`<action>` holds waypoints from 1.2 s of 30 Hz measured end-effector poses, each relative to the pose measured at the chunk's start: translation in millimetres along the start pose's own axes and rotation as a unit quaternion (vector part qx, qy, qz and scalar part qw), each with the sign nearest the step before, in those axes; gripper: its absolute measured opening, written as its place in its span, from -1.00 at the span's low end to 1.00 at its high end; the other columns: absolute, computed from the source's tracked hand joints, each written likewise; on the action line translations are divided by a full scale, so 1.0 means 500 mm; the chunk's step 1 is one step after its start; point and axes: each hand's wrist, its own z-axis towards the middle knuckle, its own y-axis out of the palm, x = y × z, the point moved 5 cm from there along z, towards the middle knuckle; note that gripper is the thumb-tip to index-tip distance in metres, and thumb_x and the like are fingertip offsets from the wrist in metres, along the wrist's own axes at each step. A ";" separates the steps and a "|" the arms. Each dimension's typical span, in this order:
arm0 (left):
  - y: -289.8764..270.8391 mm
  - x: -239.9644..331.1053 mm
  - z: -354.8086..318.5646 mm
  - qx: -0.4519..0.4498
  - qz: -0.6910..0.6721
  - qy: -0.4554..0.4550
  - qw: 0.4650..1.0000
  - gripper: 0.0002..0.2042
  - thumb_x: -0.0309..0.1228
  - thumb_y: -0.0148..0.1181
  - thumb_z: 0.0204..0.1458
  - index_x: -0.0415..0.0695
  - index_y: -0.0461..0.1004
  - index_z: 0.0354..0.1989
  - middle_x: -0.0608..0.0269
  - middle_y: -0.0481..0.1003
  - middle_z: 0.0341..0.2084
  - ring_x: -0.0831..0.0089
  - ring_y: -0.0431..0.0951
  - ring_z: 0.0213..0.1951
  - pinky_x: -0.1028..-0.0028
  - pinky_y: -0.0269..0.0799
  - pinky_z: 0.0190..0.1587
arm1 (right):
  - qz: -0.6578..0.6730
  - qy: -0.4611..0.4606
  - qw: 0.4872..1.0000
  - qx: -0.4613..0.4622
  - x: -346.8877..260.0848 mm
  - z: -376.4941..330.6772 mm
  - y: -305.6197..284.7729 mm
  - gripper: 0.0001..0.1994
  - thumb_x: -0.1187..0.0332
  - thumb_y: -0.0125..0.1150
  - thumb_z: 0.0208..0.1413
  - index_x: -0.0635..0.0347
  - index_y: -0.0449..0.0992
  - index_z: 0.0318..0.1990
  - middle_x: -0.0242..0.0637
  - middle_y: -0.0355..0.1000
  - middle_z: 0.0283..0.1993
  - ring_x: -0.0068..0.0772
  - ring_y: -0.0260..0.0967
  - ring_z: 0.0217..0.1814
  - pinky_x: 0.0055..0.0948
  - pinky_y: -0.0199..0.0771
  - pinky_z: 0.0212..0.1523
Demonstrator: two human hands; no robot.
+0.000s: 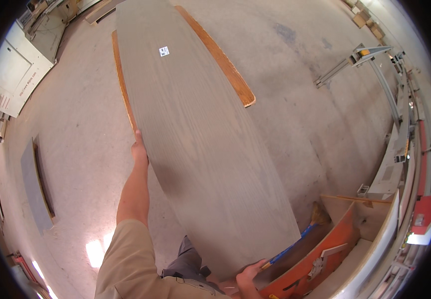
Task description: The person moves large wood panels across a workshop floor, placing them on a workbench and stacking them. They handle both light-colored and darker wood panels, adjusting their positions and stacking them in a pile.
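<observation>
A long grey-brown wood-grain panel (200,129) stretches from near my body to the far end of the view, with a small white label (163,51) on its far part. My left hand (138,148) grips the panel's left edge about halfway along, its fingers hidden beneath. At the near right corner, my right hand (251,272) is closed on the panel's end; most of its fingers are out of sight. Orange-brown boards (220,57) show past both long sides of the panel's far half. Close to my right hand lies the blue handle of a broom (287,249).
An orange-sided wooden bin (325,249) stands at the near right, beside machinery with a metal frame arm (387,84). A grey panel (35,187) lies on the floor at left. White machine cabinets (18,70) line the far left; cardboard boxes (367,22) sit far right.
</observation>
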 end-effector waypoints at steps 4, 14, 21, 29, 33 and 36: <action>-0.009 -0.003 0.008 0.006 0.021 0.022 1.000 -0.18 0.26 0.03 0.05 -0.53 0.49 -0.17 -0.06 0.56 -0.31 0.26 0.55 -0.26 0.32 0.43 -0.16 | 0.111 0.014 0.994 -0.021 0.027 -0.009 0.019 -0.12 -0.32 -0.32 0.22 0.48 0.09 0.29 -0.13 0.15 0.33 -0.12 0.16 0.23 -0.27 0.11 0.25; -0.020 0.036 -0.031 -0.013 0.095 -0.019 0.995 -0.22 0.30 0.22 -0.14 -0.41 0.49 -0.35 0.14 0.48 -0.54 0.32 0.45 -0.58 0.32 0.31 -0.64 | 0.171 -0.016 0.976 -0.135 0.017 0.112 0.016 -0.27 -0.20 -0.23 0.27 0.29 0.11 0.31 -0.19 0.17 0.31 -0.20 0.17 0.24 -0.23 0.16 0.26; -0.024 -0.007 0.010 -0.001 0.119 -0.006 0.993 -0.22 0.32 0.21 -0.15 -0.40 0.50 -0.37 0.09 0.50 -0.55 0.30 0.49 -0.55 0.30 0.34 -0.64 | 0.155 -0.046 0.984 -0.070 0.021 0.125 0.020 -0.29 -0.16 -0.27 0.31 0.45 0.24 0.20 -0.15 0.29 0.19 -0.23 0.23 0.12 -0.34 0.22 0.18; -0.069 -0.041 0.150 -0.129 0.145 0.049 0.980 -0.38 0.03 -0.20 0.27 -0.26 0.21 0.29 0.14 0.37 0.16 0.38 0.42 0.04 0.43 0.36 0.10 | 0.025 -0.083 0.991 -0.105 0.088 0.155 0.065 -0.38 -0.09 -0.16 0.30 0.36 0.33 0.18 -0.12 0.45 -0.16 -0.21 0.36 -0.08 -0.34 0.31 0.04; -0.052 0.000 0.077 -0.057 0.131 -0.070 0.987 -0.53 -0.09 0.01 0.20 -0.31 0.42 -0.01 0.12 0.47 -0.09 0.22 0.44 -0.19 0.23 0.38 -0.07 | 0.052 -0.099 0.993 -0.042 0.113 0.127 0.058 -0.34 -0.15 -0.17 0.28 0.37 0.40 0.11 0.02 0.48 -0.08 -0.08 0.39 0.02 -0.31 0.30 0.10; -0.037 0.048 0.035 -0.038 0.166 0.045 0.984 -0.57 -0.11 0.04 0.17 -0.31 0.43 -0.07 0.09 0.47 -0.14 0.19 0.46 -0.22 0.21 0.40 -0.11 | 0.129 -0.107 0.982 -0.089 0.086 0.103 0.066 -0.41 -0.09 -0.16 0.30 0.39 0.45 -0.01 0.02 0.47 -0.02 -0.19 0.35 0.13 -0.34 0.25 0.14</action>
